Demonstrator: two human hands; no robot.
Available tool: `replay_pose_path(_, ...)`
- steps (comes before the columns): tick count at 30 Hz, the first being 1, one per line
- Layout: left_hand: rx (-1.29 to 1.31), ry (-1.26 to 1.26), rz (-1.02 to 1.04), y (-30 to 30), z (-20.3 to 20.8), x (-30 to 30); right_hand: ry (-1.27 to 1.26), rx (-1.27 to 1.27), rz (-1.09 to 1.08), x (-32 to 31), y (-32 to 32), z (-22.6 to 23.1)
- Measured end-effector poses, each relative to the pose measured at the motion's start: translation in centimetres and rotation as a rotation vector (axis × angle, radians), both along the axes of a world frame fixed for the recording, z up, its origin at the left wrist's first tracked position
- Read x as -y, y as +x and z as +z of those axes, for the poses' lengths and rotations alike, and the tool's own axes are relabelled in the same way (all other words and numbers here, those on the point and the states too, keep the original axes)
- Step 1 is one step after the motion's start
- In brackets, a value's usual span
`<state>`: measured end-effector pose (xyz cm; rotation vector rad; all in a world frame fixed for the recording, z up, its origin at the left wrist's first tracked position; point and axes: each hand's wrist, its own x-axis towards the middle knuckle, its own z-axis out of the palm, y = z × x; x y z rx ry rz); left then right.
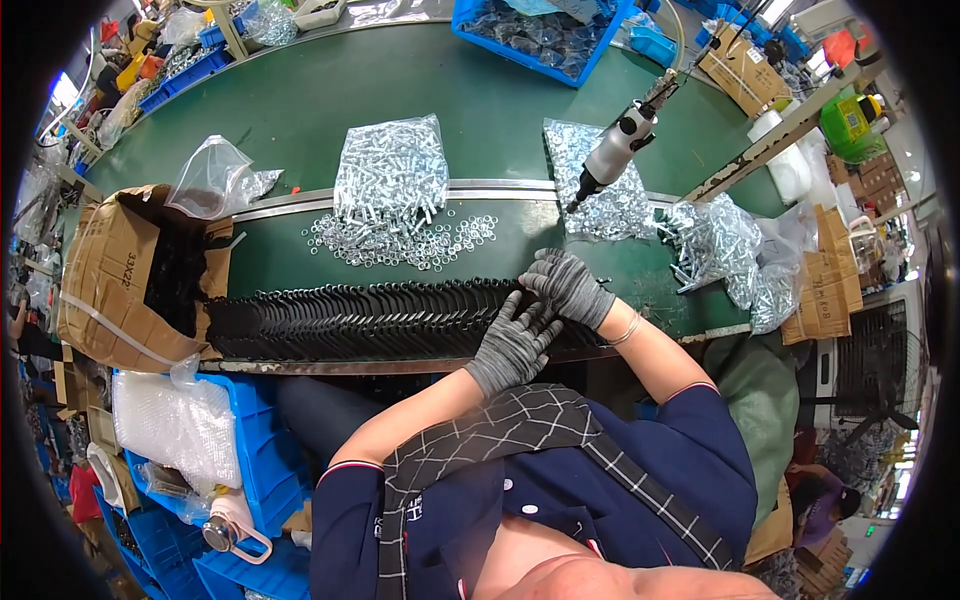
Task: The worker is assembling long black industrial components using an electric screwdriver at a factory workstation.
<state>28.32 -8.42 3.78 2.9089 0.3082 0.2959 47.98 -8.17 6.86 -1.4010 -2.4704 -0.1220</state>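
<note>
A long row of identical black curved parts (360,318) stands packed side by side along the table's near edge. Over its right end lies my left hand (512,345) in a grey knit glove, fingers stretched out and touching the parts. My right hand (572,286), gloved the same way, is just beyond it with its fingers curled at the top of the row. Whatever those fingers hold is hidden. Small metal rings (400,243) are heaped behind the row, below a clear bag of silver threaded pieces (390,165).
A grey power screwdriver (620,145) hangs above a second bag of metal parts (600,205). Bagged bolts (715,245) lie to the right. An open cardboard box (110,270) holds black parts at the left. A blue bin (540,45) stands at the back.
</note>
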Motion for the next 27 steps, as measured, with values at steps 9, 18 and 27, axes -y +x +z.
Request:
replay_pose_path(9,0.002,0.009,-0.009,0.0,-0.2,-0.2,-0.188,0.305,-0.234,-0.2,-1.8,-0.1)
replay_pose_path(18,0.205,0.002,0.007,0.2,-1.2,-0.2,-0.399,0.329,-0.340,-0.7,-2.5,0.5)
replay_pose_path(27,0.202,0.001,0.002,0.2,-1.3,-0.2,-0.272,0.355,-0.297,-0.7,-2.1,-0.1)
